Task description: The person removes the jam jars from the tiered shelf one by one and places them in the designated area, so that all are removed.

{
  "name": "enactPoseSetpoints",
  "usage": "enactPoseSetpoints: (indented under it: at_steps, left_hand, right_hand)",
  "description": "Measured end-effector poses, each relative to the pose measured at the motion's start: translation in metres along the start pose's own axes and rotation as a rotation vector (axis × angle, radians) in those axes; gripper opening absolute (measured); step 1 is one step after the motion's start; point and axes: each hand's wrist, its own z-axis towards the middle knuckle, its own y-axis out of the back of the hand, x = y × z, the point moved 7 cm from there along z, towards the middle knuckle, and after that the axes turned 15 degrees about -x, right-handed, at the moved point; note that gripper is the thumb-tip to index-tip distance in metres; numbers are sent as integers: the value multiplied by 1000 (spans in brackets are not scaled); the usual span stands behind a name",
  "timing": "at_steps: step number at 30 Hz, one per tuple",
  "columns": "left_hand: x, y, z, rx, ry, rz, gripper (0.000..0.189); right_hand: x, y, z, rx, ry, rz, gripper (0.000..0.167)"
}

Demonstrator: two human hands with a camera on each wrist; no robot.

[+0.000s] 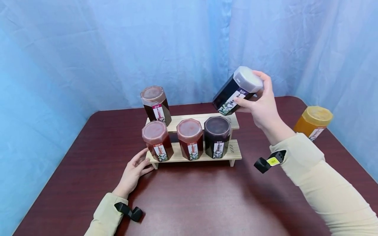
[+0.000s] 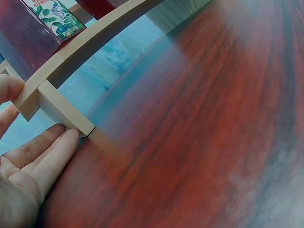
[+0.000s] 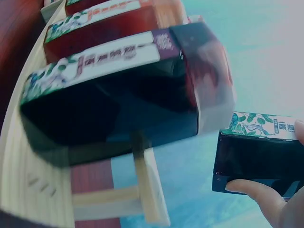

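Note:
My right hand (image 1: 265, 106) grips a dark eight-sided jar (image 1: 228, 93) with a whitish lid, its thumb across the front label. The jar is tilted, above the right end of the upper tier of a two-tier wooden stand (image 1: 192, 120). In the right wrist view, thumb and fingers are on the held jar (image 3: 259, 159). At the stand's lower left end, my left hand (image 1: 134, 170) touches it; the left wrist view has straight fingers (image 2: 57, 147) against the leg (image 2: 64, 109). Below the held jar stands another dark jar (image 1: 217, 134) on the lower tier.
Two red jars, one at left (image 1: 157, 139) and one in the middle (image 1: 190, 137), share the lower tier. A brown jar (image 1: 155, 105) stands at the upper tier's left. An orange-yellow jar (image 1: 313, 123) stands right on the dark red table (image 1: 192, 203). Blue curtains (image 1: 162, 42) hang behind.

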Motion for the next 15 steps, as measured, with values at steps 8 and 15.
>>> enactPoseSetpoints:
  at_steps: [8, 15]
  left_hand:
    - [1, -1, 0, 4, 11, 4, 50]
    - [1, -2, -1, 11, 17, -1, 50]
  right_hand:
    - [-10, 28, 1, -22, 15, -69, 78]
    - [-23, 58, 0, -57, 12, -172, 77]
